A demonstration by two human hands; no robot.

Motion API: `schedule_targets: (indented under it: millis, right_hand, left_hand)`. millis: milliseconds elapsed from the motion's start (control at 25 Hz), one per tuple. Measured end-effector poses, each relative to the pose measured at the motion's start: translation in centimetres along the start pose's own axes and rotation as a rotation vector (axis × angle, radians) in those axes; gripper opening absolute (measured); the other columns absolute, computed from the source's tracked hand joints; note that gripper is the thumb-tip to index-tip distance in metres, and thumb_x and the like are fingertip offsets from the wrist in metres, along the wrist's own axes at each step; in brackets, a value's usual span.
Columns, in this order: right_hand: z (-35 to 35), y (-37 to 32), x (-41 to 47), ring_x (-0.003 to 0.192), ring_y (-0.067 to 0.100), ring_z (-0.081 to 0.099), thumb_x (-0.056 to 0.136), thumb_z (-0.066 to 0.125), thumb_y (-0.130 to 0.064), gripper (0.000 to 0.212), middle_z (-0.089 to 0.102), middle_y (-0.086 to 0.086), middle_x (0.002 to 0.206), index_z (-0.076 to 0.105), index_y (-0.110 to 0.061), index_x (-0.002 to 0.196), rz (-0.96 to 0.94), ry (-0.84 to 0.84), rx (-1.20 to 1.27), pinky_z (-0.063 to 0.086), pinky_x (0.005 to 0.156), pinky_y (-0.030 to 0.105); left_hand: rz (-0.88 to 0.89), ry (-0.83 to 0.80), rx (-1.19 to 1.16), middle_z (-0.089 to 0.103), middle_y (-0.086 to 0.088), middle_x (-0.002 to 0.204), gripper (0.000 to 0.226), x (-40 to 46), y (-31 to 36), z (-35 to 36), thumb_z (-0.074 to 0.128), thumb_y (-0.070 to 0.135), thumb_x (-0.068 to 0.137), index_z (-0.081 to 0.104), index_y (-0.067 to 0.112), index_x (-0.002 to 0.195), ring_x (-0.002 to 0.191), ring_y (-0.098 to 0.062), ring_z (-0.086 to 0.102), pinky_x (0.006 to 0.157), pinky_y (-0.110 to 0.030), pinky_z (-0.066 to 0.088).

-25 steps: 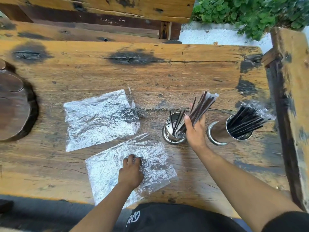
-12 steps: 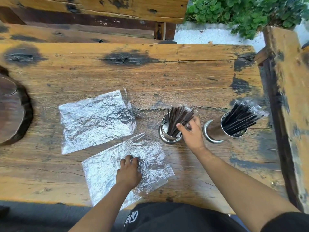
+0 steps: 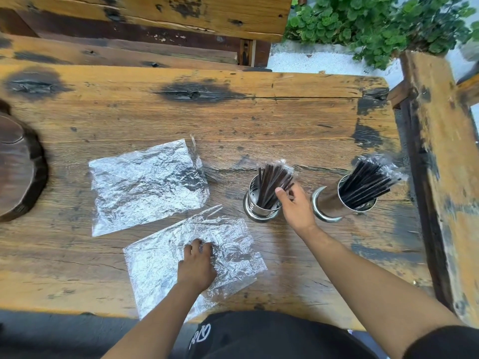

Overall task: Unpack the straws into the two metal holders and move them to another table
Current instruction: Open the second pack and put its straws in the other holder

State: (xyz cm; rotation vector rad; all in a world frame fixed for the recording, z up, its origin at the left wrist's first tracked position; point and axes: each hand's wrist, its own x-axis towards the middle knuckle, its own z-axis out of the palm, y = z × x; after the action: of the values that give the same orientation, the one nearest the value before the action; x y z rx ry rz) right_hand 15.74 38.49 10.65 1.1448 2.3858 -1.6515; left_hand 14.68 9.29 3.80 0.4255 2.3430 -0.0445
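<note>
Weathered plank surface (image 3: 259, 120), nearest first: left hand (image 3: 197, 265) is pressing flat, fingers spread, on an emptied wrapper (image 3: 233, 255); beyond it, right hand (image 3: 294, 207) fingers are pinching straws (image 3: 272, 182) in the near holder (image 3: 260, 203), best seated gently, upright; second holder (image 3: 337, 203) just right, already filled.

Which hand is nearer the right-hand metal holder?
Right. The right hand is just left of the right-hand metal holder, its fingers at the neighbouring holder's straws. The left hand rests on a plastic bag, far left.
</note>
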Motion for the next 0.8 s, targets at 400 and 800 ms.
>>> schedule_targets:
  millis: [400, 800]
  right_hand:
    - [1.0, 5.9, -4.4, 0.120, 0.028, 0.062, 0.101, 0.048, -0.017, 0.026, 0.066, 0.007, 0.124, 0.070, -0.022, 0.115, 0.185, 0.067, -0.181, 0.043, 0.111, 0.037]
    - [7.7, 8.7, -7.3, 0.124, 0.025, 0.040, 0.091, 0.055, -0.014, 0.044, 0.046, 0.008, 0.133, 0.057, -0.017, 0.134, -0.120, -0.355, -0.965, 0.040, 0.109, 0.035]
  left_hand:
    - [0.014, 0.101, 0.041, 0.030, -0.005, 0.158, 0.069, -1.2, -0.3, 1.6, 0.064, 0.033, 0.088, 0.036, 0.025, 0.151, 0.144, -0.031, 0.033, 0.106, -0.049, 0.044]
    - [-0.188, 0.194, -0.014, 0.051, -0.012, 0.147, 0.075, -2.8, -5.2, 3.8, 0.076, 0.034, 0.071, 0.055, 0.023, 0.142, 0.137, -0.037, 0.045, 0.111, -0.067, 0.033]
